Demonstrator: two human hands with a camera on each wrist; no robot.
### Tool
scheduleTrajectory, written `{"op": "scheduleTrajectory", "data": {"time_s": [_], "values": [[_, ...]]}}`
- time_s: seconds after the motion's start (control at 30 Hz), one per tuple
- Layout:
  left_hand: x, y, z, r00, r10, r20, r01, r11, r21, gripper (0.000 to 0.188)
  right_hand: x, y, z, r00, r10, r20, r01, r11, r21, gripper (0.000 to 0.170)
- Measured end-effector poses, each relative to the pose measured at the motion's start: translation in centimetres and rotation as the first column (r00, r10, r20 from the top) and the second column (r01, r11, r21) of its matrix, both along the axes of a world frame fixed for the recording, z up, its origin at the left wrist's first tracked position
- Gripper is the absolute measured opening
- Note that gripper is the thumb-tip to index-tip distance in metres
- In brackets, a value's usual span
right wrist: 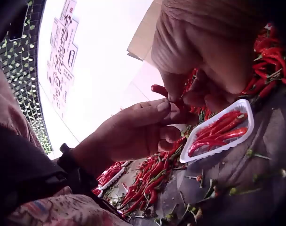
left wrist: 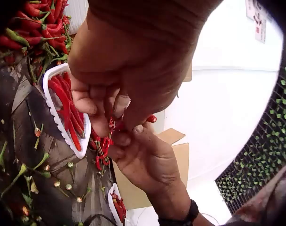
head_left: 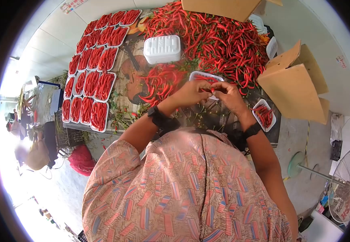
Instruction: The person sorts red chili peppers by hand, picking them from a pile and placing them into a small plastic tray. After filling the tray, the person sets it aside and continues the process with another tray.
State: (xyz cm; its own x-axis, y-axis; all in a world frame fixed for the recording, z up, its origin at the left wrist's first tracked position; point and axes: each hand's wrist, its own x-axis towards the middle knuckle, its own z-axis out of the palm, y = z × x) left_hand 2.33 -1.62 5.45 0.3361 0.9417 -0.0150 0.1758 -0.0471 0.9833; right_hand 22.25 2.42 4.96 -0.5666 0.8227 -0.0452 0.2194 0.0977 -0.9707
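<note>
My left hand [head_left: 191,93] and right hand [head_left: 230,98] meet fingertip to fingertip over the near part of the table. Between them they pinch a red chili pepper [right wrist: 158,89], whose rounded end pokes out past the fingers in both wrist views; the rest of it is hidden. Just beyond the hands lies a white foam tray [head_left: 193,74] holding several red chilies [right wrist: 223,129], laid roughly side by side. A loose pile of chilies [head_left: 162,80] lies to the left of my left hand.
Rows of filled chili trays [head_left: 102,86] cover the table's left side. A stack of white trays [head_left: 162,49] stands at the back, beside a large chili heap [head_left: 223,44]. Another part-filled tray [head_left: 265,115] and a cardboard box [head_left: 294,82] are at right. Cut stems [left wrist: 63,188] litter the table.
</note>
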Motion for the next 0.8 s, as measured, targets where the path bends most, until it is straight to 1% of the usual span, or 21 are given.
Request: {"op": "scheduleTrajectory", "data": {"time_s": [0.07, 0.17, 0.2, 0.27, 0.3, 0.37, 0.4, 0.47, 0.5, 0.57, 0.6, 0.67, 0.7, 0.77, 0.8], "values": [[-0.1, 0.3, -0.3, 1.0, -0.004, -0.005, 0.004, 0.998, -0.057, 0.018, 0.1, -0.1, 0.2, 0.997, -0.036, -0.072, 0.025, 0.988, -0.152, 0.02], [-0.4, 0.2, 0.5, 1.0, -0.022, -0.021, 0.02, 0.996, -0.084, 0.016, 0.3, -0.4, 0.3, 0.995, -0.026, -0.097, 0.006, 0.979, -0.202, 0.022], [-0.3, 0.2, 0.0, 1.0, -0.022, -0.021, 0.02, 0.996, -0.085, 0.016, 0.3, -0.4, 0.2, 0.995, -0.026, -0.097, 0.006, 0.979, -0.203, 0.022], [-0.1, 0.3, -1.1, 0.994, -0.001, 0.111, 0.003, 1.0, -0.02, 0.014, 0.2, -0.5, -0.3, 0.993, -0.046, -0.112, 0.025, 0.983, -0.181, 0.022], [-0.1, 0.2, -0.8, 0.994, -0.001, 0.11, 0.003, 1.0, -0.021, 0.014, 0.1, -0.5, -0.4, 0.992, -0.046, -0.114, 0.025, 0.983, -0.182, 0.022], [-0.1, 0.1, -0.1, 0.998, 0.061, -0.033, -0.063, 0.997, -0.052, 0.011, 0.1, -0.5, -0.7, 0.989, -0.068, -0.129, 0.038, 0.976, -0.216, 0.019], [-0.2, 0.1, -0.3, 0.998, 0.059, -0.033, -0.06, 0.997, -0.054, 0.011, 0.4, -0.5, -0.6, 0.989, -0.071, -0.129, 0.041, 0.975, -0.218, 0.019], [-0.3, 0.0, -0.7, 0.973, 0.173, -0.153, -0.145, 0.973, 0.18, 0.012, 0.9, -0.2, -0.2, 0.991, -0.131, -0.005, 0.123, 0.942, -0.313, 0.021], [-0.3, 0.0, -0.6, 0.973, 0.173, -0.154, -0.145, 0.973, 0.18, 0.012, 0.9, -0.1, -0.1, 0.991, -0.131, -0.006, 0.122, 0.942, -0.314, 0.021], [-0.3, 0.0, -0.5, 0.949, 0.234, -0.211, -0.178, 0.951, 0.254, 0.013, 0.9, -0.2, 0.1, 0.994, -0.103, 0.042, 0.109, 0.973, -0.202, 0.022], [-0.2, 0.1, -0.7, 0.949, 0.233, -0.211, -0.177, 0.951, 0.253, 0.013, 0.9, -0.1, -0.3, 0.994, -0.105, 0.043, 0.111, 0.973, -0.203, 0.022], [0.1, 0.3, -1.4, 0.941, 0.245, -0.234, -0.149, 0.92, 0.363, 0.013, 0.8, -0.1, -1.4, 0.982, -0.101, 0.157, 0.095, 0.994, 0.045, 0.023], [0.2, 0.4, -1.9, 0.941, 0.245, -0.235, -0.149, 0.92, 0.363, 0.013, 0.6, -0.2, -1.0, 0.982, -0.101, 0.157, 0.095, 0.994, 0.045, 0.023], [0.3, 0.6, -2.8, 0.941, 0.233, -0.244, -0.106, 0.891, 0.442, 0.012, 0.5, -0.3, -0.4, 0.965, -0.111, 0.236, 0.098, 0.993, 0.067, 0.022], [0.2, 0.8, -3.6, 0.941, 0.234, -0.244, -0.107, 0.891, 0.441, 0.012, 0.4, -0.4, -0.4, 0.966, -0.11, 0.236, 0.097, 0.993, 0.067, 0.022]]}}
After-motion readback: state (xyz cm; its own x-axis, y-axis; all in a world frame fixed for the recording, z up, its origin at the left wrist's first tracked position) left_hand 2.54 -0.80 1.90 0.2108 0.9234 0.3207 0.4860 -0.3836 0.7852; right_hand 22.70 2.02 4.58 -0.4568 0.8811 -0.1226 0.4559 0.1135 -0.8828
